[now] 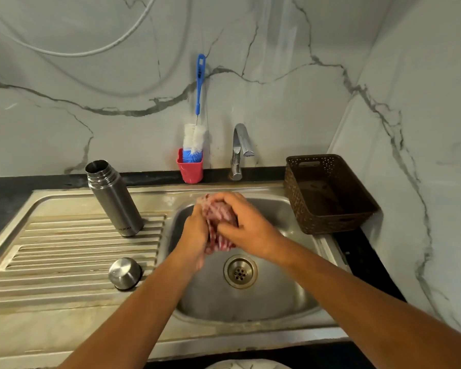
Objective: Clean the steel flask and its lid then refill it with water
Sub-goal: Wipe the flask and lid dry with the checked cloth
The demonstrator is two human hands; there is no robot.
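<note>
Here, left hand (194, 230) and right hand (244, 225) both clutch a bunched red-striped cloth (220, 222) over the sink (250, 302). Open flask (113, 198) stands upright, left on the drainboard (64, 249); lid (124, 272) sits nearer.

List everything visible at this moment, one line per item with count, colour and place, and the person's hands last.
steel flask: 1, silver, upright and open on the drainboard
lid: 1, silver, drainboard, nearer than the flask
sink: 1, steel, centre
tap: 1, chrome, behind the basin
bottle brush: 1, blue and white, in the holder
holder: 1, red, back ledge
basket: 1, brown, right of the basin
cloth: 1, red and white, bunched between both hands
left hand: gripping the cloth
right hand: gripping the cloth
</note>
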